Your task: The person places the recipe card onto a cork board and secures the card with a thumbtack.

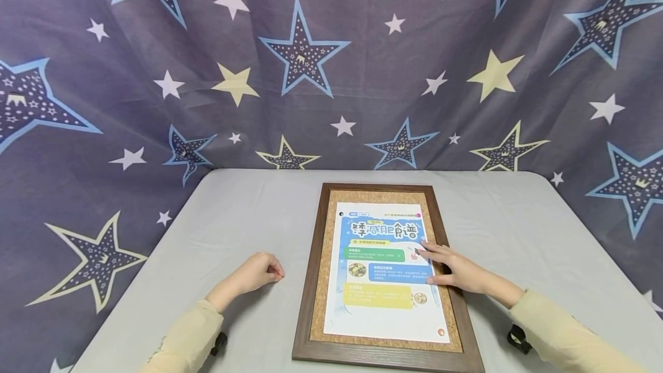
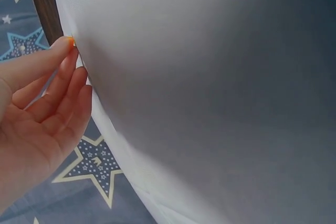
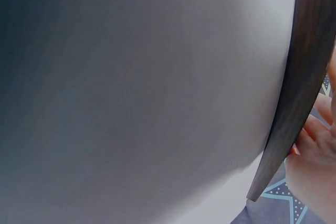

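A dark wood-framed cork board (image 1: 321, 258) lies on the table, with a printed poster (image 1: 383, 321) on its cork. Round pins mark several poster corners: a black one (image 1: 341, 213) at top left, a magenta one (image 1: 418, 215) at top right and a reddish one (image 1: 441, 331) at bottom right. To the left of the board, my left hand (image 1: 259, 272) pinches a small orange pushpin (image 2: 71, 40) between thumb and forefinger, mostly hidden by the fingertips. My right hand (image 1: 456, 269) rests with spread fingers across the board's right frame, fingertips on the poster's right edge.
The grey-white table (image 1: 248, 206) carries the board right of its middle. Beyond the far edge hangs a dark curtain (image 1: 362, 102) printed with stars, which also closes in both sides. Black bands show beneath both sleeves.
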A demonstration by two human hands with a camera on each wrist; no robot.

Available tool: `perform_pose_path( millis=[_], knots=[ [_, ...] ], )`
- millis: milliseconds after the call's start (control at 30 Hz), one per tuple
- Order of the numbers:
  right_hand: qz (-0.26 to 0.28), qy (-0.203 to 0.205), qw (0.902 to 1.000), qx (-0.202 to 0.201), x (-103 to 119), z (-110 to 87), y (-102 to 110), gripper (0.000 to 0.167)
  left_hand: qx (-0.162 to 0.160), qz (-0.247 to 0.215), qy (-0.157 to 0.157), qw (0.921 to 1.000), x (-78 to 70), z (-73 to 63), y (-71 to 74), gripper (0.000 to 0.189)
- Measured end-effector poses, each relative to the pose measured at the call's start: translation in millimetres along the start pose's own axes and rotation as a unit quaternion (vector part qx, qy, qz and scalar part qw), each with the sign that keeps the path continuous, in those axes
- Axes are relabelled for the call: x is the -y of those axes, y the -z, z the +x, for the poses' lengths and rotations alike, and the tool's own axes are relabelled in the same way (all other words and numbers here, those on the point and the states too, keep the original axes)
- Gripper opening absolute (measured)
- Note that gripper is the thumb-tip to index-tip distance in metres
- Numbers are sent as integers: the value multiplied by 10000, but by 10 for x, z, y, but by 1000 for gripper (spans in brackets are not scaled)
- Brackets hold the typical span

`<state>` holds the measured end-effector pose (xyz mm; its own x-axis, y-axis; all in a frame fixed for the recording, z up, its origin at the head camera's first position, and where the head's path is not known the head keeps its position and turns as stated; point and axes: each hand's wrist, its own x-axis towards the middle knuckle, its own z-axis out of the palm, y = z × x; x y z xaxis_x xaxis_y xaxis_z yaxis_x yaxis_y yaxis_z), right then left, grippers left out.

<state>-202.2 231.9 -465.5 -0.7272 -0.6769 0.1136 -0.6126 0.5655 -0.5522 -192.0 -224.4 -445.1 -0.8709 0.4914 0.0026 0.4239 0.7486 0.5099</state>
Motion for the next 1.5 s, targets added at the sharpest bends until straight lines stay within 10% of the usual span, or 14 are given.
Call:
perform_pose_path(
  millis=[633,1500],
  knots=[
    [-153,79,9998,18,-20,11,7,63,391,-1287,-208,9907,-176,69,-18,8],
    [-166,39,9998,69,-13,5,0,63,849,-1572,-329,9834,-518,120,-173,7]
  ],
)
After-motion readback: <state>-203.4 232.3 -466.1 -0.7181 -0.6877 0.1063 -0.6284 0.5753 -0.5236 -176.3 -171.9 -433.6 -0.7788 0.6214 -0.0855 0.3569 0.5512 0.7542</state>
